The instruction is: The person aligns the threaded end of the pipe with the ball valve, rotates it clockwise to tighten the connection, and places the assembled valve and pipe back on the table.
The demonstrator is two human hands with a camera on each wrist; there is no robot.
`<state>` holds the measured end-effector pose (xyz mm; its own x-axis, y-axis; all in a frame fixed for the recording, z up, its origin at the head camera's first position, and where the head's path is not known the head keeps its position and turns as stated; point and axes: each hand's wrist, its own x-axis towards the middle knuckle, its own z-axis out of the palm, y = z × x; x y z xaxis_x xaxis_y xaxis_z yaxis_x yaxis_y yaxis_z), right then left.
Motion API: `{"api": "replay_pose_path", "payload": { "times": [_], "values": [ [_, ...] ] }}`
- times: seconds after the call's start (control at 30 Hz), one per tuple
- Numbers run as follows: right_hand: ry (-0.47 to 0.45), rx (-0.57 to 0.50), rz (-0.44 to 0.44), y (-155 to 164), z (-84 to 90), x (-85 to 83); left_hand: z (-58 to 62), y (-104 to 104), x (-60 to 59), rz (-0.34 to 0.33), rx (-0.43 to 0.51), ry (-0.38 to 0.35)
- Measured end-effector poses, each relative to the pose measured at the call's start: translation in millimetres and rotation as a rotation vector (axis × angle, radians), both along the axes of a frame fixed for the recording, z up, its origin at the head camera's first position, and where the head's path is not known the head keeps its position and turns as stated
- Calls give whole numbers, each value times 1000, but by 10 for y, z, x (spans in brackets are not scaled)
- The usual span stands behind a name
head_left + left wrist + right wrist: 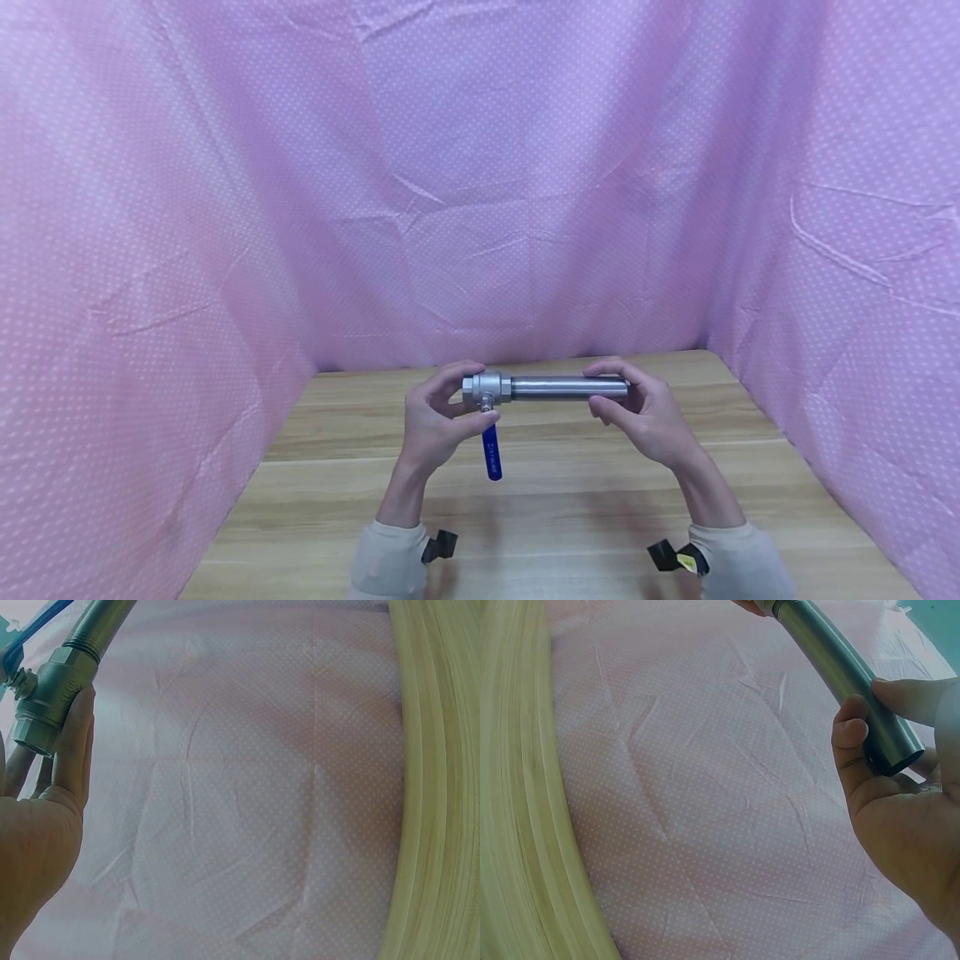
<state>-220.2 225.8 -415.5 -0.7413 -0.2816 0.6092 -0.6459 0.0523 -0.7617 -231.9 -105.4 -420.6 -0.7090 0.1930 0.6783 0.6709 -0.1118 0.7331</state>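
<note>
A silver ball valve with a blue lever handle is joined end to end with a steel pipe. Threads show at the joint in the left wrist view. My left hand grips the valve body, thumb by the base of the handle, which points down toward me. At the pipe's far right end, my right hand holds it between thumb and fingers. In the right wrist view the pipe's open end faces the right palm. Valve and pipe lie level, raised above the wooden table.
Below the hands spreads a light wood-grain table. Pink dotted cloth hangs behind it and along both sides. Black straps sit at the wrists over pale sleeves.
</note>
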Motion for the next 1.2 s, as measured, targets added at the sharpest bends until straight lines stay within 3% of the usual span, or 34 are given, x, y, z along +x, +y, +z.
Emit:
{"api": "replay_pose_path", "payload": {
  "times": [0.8, 1.2],
  "values": [
    [-22, 14, -28, -6, -7, -8, 18, -4, 10, 4, -7, -4],
    [10, 16, 13, -1, -27, -18, 9, -5, 9, 7, -7, -13]
  ]
}}
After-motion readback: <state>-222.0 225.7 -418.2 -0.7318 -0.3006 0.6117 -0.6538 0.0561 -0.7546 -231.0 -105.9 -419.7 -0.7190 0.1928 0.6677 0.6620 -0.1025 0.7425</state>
